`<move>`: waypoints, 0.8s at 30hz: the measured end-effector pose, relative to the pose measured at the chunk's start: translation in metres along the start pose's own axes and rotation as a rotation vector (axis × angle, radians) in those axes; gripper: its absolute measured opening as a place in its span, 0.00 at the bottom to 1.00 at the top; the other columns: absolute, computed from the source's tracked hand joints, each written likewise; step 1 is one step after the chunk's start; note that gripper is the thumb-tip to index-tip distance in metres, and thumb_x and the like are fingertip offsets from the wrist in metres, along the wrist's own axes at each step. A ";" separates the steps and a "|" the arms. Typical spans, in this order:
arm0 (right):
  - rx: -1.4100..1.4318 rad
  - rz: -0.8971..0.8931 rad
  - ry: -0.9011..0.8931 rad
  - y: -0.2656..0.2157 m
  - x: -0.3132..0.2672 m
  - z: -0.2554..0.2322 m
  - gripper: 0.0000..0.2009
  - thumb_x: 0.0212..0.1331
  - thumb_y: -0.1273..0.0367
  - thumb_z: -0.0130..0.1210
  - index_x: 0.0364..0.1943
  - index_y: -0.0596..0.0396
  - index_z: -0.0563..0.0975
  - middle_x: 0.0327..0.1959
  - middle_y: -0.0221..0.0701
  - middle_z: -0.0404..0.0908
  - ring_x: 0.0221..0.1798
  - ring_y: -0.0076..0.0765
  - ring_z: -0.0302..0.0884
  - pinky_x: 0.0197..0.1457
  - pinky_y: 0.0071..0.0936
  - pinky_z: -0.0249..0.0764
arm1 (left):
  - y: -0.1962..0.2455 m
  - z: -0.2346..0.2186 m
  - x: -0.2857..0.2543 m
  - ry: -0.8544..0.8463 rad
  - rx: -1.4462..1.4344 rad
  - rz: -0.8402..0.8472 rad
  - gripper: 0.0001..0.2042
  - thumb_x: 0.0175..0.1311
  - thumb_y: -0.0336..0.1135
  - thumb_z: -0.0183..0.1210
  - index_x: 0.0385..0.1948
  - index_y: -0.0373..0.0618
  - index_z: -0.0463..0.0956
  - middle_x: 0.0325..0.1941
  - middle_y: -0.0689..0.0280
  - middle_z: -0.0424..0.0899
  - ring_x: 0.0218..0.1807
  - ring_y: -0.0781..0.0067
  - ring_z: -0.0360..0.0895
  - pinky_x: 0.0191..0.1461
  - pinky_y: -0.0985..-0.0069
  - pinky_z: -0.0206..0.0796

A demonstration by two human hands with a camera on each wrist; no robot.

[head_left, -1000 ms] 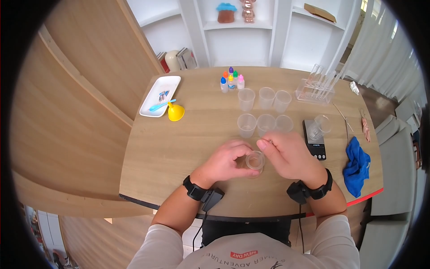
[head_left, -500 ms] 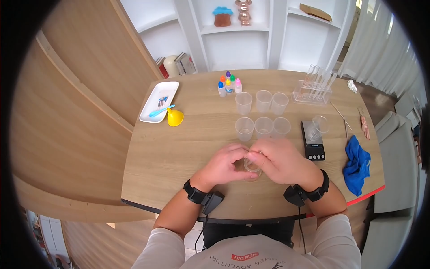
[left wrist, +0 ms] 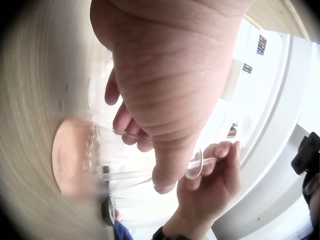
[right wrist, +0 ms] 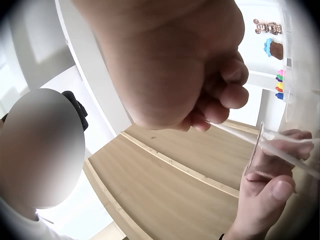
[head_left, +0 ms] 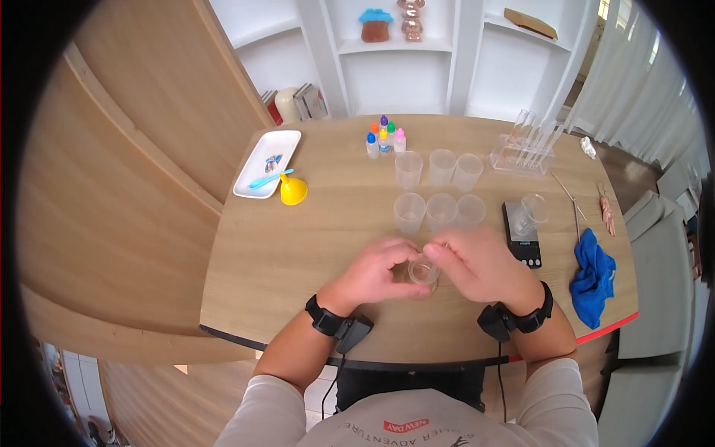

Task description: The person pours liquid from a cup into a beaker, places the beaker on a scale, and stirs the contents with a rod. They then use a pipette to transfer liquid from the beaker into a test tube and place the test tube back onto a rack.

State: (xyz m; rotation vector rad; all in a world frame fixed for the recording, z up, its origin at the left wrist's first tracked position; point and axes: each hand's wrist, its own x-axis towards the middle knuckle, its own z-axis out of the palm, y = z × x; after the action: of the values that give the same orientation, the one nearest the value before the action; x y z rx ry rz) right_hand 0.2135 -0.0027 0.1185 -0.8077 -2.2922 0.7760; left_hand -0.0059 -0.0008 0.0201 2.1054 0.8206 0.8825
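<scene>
At the table's front middle, my left hand (head_left: 380, 272) holds a clear glass flask (head_left: 423, 274), fingers and thumb wrapped about its upper part. Pale orange tints the flask's wide bottom in the left wrist view, where the base stands on the table. Just over the rim, my right hand (head_left: 482, 268) pinches the top of a thin clear stirring rod (right wrist: 240, 134) between thumb and curled fingers. The rod slants through the mouth down into the flask.
Behind the hands stand two rows of plastic cups (head_left: 409, 170), with several colour dropper bottles (head_left: 384, 140) beyond. Right lie a black scale (head_left: 525, 249) carrying a glass beaker (head_left: 536, 208), a blue cloth (head_left: 593, 279) and a test tube rack (head_left: 521, 160). Left are a white tray (head_left: 249, 186) and yellow funnel (head_left: 293, 191).
My right hand first swung left across the flask's mouth, then back to the right, uncovering the rim, the rod still pinched. My left hand keeps its hold on the flask.
</scene>
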 end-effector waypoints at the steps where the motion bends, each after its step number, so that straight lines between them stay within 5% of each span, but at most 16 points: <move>1: -0.044 0.048 0.053 0.000 -0.001 0.000 0.08 0.69 0.66 0.52 0.36 0.56 0.78 0.26 0.39 0.79 0.29 0.51 0.78 0.31 0.40 0.71 | -0.001 0.002 0.001 0.058 -0.010 0.046 0.22 0.47 0.39 0.77 0.44 0.44 0.80 0.45 0.62 0.82 0.47 0.59 0.78 0.51 0.67 0.71; 4: -0.021 -0.032 0.102 0.004 0.000 0.010 0.09 0.69 0.66 0.52 0.36 0.56 0.78 0.25 0.40 0.78 0.29 0.50 0.78 0.31 0.39 0.71 | -0.003 0.004 0.004 0.111 -0.009 0.106 0.20 0.46 0.42 0.77 0.38 0.44 0.80 0.41 0.63 0.82 0.43 0.59 0.78 0.47 0.68 0.71; 8: 0.008 -0.041 -0.044 0.006 -0.001 0.004 0.09 0.69 0.66 0.53 0.36 0.57 0.78 0.25 0.39 0.78 0.28 0.49 0.78 0.31 0.39 0.70 | -0.005 0.003 0.003 0.102 0.003 0.114 0.20 0.46 0.41 0.77 0.37 0.44 0.80 0.40 0.63 0.82 0.43 0.59 0.78 0.47 0.67 0.71; 13: 0.000 0.002 0.131 0.005 0.002 0.009 0.08 0.68 0.67 0.54 0.34 0.57 0.77 0.25 0.38 0.78 0.27 0.48 0.76 0.30 0.37 0.70 | -0.002 0.003 0.004 0.123 -0.053 0.092 0.20 0.46 0.41 0.77 0.36 0.43 0.79 0.38 0.63 0.81 0.41 0.60 0.78 0.45 0.69 0.70; 17: 0.022 -0.101 0.000 0.006 0.002 0.005 0.08 0.68 0.67 0.54 0.34 0.58 0.77 0.24 0.38 0.77 0.27 0.46 0.76 0.31 0.35 0.71 | -0.006 0.003 0.003 0.111 -0.043 0.109 0.20 0.46 0.41 0.77 0.36 0.43 0.79 0.36 0.63 0.81 0.39 0.60 0.77 0.42 0.68 0.69; 19: -0.002 0.026 0.058 0.003 0.000 0.003 0.08 0.68 0.67 0.55 0.35 0.59 0.78 0.25 0.38 0.77 0.28 0.45 0.76 0.31 0.34 0.71 | -0.007 0.004 0.002 0.112 -0.033 0.102 0.20 0.46 0.41 0.77 0.36 0.44 0.79 0.35 0.63 0.80 0.39 0.60 0.77 0.42 0.68 0.69; 24: -0.019 -0.050 0.082 0.009 0.002 0.011 0.08 0.68 0.67 0.55 0.36 0.59 0.79 0.24 0.38 0.77 0.25 0.43 0.74 0.29 0.33 0.69 | -0.009 0.005 0.002 0.114 -0.057 0.104 0.20 0.46 0.42 0.77 0.36 0.44 0.79 0.35 0.63 0.80 0.38 0.59 0.76 0.41 0.67 0.68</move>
State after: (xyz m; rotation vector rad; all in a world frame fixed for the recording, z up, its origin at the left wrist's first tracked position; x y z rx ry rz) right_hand 0.2077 0.0010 0.1058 -0.7728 -2.2413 0.6875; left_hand -0.0030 0.0036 0.0114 2.0787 0.7408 1.0770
